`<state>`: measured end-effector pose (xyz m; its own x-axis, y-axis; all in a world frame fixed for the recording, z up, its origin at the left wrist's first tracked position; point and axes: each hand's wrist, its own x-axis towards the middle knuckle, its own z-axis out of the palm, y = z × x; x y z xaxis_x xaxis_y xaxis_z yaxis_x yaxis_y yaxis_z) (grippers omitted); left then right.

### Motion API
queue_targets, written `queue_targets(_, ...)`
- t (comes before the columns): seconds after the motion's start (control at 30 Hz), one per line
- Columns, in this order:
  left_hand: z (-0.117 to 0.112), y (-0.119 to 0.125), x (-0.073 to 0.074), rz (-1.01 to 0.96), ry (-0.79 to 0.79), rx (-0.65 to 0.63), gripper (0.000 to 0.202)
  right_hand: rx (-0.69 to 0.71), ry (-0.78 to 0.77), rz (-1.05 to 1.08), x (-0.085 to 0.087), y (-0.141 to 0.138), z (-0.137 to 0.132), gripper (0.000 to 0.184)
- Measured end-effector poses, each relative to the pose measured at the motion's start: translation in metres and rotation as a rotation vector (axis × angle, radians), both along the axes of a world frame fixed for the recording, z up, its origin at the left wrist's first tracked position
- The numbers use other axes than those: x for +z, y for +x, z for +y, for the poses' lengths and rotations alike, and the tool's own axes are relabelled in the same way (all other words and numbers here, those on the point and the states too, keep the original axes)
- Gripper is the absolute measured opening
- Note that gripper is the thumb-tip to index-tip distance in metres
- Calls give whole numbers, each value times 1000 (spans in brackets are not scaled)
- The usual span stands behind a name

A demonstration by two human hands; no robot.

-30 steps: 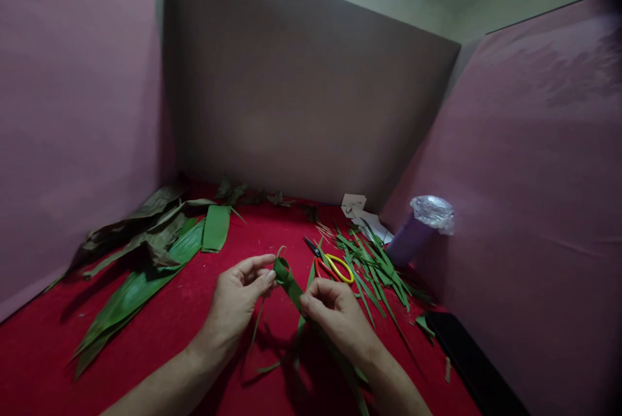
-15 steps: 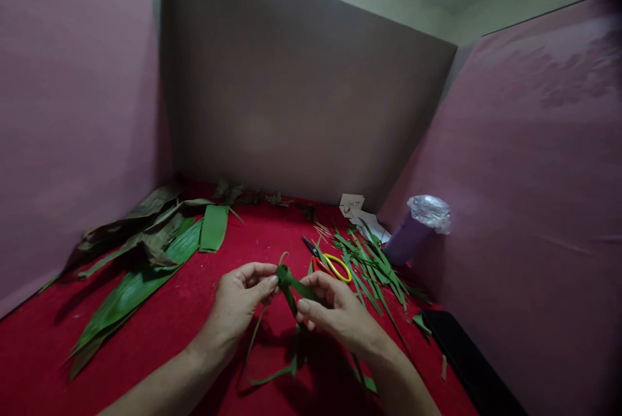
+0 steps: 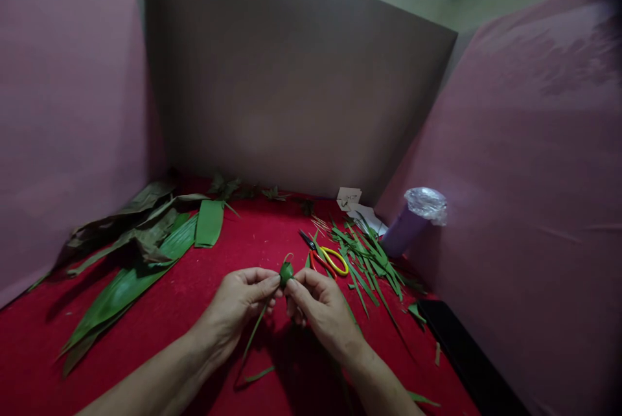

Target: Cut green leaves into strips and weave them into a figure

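Note:
My left hand (image 3: 238, 304) and my right hand (image 3: 321, 307) meet above the red cloth (image 3: 204, 273), fingertips pinched together on a small folded knot of green leaf strip (image 3: 286, 271). A thin loop sticks up from the knot. Long narrow tails of the same strip (image 3: 253, 338) hang down between my wrists to the cloth. Both hands are closed on the leaf strip.
Scissors with yellow and red handles (image 3: 330, 260) lie just beyond my hands beside a heap of cut green strips (image 3: 369, 257). Broad green and dried leaves (image 3: 140, 247) lie at the left. A purple cup topped with foil (image 3: 413, 218) and a black flat object (image 3: 466, 354) sit at the right.
My right hand has moved up and left to meet the left. The leaf strip has been folded down into a tighter, smaller knot between the fingertips.

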<state>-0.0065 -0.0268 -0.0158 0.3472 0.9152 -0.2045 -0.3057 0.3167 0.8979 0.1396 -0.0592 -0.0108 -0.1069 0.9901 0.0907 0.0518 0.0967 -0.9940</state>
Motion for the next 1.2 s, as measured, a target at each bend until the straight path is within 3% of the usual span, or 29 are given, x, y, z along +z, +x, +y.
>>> queue_targets(0.4,-2,-2,3,2,-29,-80,17,-76,29,-63,-6,6,4,28)
queue_targets(0.6,-2,-2,3,43,21,-7,15,-48,29,-87,-9,5,2,28)
queue_targets(0.83,1,0,6,63,46,84,16,56,-75,-12,-9,5,2,33)
queue_targets(0.93,1,-1,6,64,55,80,17,100,-108,-5,-8,9,4,34)
queue_targets(1.1,1,-2,6,54,73,89,17,57,-124,-41,-7,16,5,28)
queue_targets(1.2,2,-2,6,54,67,92,17,116,-174,-21,-4,17,4,25)
